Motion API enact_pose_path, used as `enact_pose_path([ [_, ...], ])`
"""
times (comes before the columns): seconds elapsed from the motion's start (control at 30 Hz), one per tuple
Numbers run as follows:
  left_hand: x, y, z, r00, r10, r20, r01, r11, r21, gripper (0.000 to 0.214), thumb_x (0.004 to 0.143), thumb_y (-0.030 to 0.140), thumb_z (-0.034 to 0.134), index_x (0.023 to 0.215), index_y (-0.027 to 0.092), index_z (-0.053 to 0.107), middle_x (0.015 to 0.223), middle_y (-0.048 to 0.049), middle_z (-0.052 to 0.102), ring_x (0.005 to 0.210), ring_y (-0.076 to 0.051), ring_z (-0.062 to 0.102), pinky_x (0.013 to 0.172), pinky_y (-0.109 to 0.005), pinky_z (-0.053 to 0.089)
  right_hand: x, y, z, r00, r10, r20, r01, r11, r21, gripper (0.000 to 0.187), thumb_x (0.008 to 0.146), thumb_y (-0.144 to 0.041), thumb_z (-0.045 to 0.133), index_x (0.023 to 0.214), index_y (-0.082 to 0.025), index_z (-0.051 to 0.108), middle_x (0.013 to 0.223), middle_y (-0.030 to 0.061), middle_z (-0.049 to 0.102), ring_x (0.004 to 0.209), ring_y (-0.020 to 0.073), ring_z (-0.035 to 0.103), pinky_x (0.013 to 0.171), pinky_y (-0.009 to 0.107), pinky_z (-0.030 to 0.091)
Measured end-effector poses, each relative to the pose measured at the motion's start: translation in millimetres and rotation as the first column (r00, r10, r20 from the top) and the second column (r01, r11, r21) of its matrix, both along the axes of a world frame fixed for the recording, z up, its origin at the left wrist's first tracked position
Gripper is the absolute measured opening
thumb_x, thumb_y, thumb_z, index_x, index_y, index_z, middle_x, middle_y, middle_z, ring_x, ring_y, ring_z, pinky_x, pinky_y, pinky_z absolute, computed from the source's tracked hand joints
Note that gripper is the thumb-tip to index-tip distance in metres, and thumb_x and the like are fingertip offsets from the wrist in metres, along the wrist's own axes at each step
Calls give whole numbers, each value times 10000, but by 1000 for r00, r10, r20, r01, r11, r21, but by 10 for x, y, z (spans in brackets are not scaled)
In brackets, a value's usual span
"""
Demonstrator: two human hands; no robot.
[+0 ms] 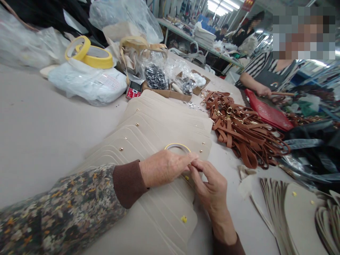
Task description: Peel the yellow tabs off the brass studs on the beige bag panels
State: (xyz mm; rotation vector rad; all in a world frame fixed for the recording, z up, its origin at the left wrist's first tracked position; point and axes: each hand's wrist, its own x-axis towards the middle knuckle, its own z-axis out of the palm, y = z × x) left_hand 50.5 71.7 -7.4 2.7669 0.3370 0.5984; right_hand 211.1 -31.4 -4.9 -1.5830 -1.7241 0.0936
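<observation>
My left hand (166, 168) is closed around a narrow roll of yellow tape (177, 145), whose upper rim shows above the fingers. Against its fingertips, my right hand (211, 182) makes a pinch at the roll's edge; what lies between those fingers is hidden. Below both hands, overlapping beige flat panels (164, 113) are fanned out on the table. Small gold-coloured metal fittings (121, 149) sit along the panels' two sides. On the nearer panels, a small yellow tape piece (184, 219) covers one spot, and another (187, 177) shows just under my hands.
Brown straps with metal clasps (233, 124) are heaped at right. More beige panels (297, 209) stand front right. Larger yellow tape rolls (98, 57) rest on a plastic-wrapped bundle (87, 83). Behind are boxes of bagged hardware (156, 78) and a red-and-black device (134, 90). A co-worker (268, 74) is beyond.
</observation>
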Motion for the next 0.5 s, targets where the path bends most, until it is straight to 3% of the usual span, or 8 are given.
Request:
enact_pose_path([
  [0.17,24,-4,41,998,26,-52,-29,998,-58,156,985,237,411,1075,133,484,805,-32,660,721,-157,649,584,-235,458,-41,18,-41,974,-77,214,57,994,96,133,863,-129,520,856,-195,635,717,4,680,614,104,621,627,212,482],
  [0.3,41,-3,72,998,29,-52,-33,997,-72,72,950,179,454,908,158,508,795,-16,630,727,-144,619,607,-226,435,-74,-14,-28,967,-145,208,118,984,136,115,828,-140,550,830,-190,653,663,-10,665,561,92,600,594,198,476],
  [0.4,60,-23,86,999,38,-8,-38,999,-36,110,938,156,427,860,164,505,737,-4,600,674,-139,587,583,-234,410,-118,-23,24,973,-225,-47,225,974,-10,91,813,-202,580,799,-190,669,638,-11,662,522,98,580,548,210,475],
  [0.5,85,-56,82,997,44,55,-44,999,-4,163,931,129,378,818,172,488,690,6,576,634,-135,564,562,-247,389,-137,-12,75,852,-291,-435,199,949,-245,154,813,-303,606,746,-174,655,541,-25,617,444,101,541,465,215,451],
])
